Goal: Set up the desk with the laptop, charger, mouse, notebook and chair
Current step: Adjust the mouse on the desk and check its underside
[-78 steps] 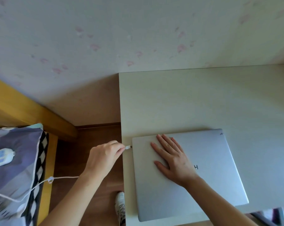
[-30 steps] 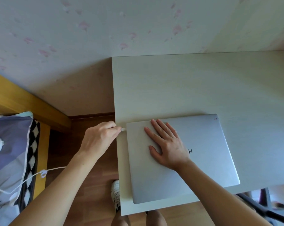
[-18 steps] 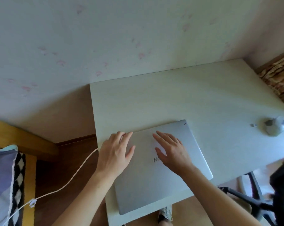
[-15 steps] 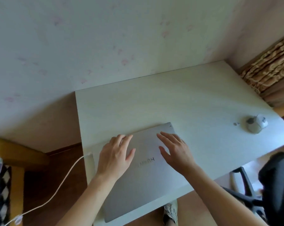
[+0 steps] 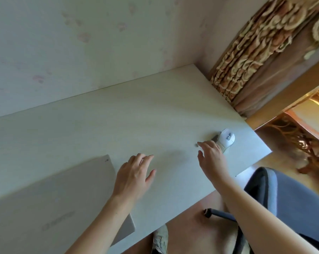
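A closed silver laptop [image 5: 54, 198] lies flat at the left of the white desk [image 5: 136, 114]. A white mouse [image 5: 226, 138] sits near the desk's right edge, with a tiny grey piece [image 5: 196, 144] beside it. My right hand [image 5: 210, 156] hovers just left of the mouse with fingers spread, its fingertips near the grey piece, holding nothing. My left hand [image 5: 134, 173] floats open over the bare desk, right of the laptop. A dark blue office chair [image 5: 287, 202] stands at the lower right. The charger cable and notebook are out of view.
The desk backs onto a pale flowered wall [image 5: 81, 43]. A patterned brown curtain [image 5: 255, 57] hangs at the desk's far right corner. A shoe [image 5: 160, 239] shows on the wooden floor below the desk's front edge.
The charger plug went into the laptop's left side, then both hands left the laptop. The view swung right; my right hand now reaches near the mouse.
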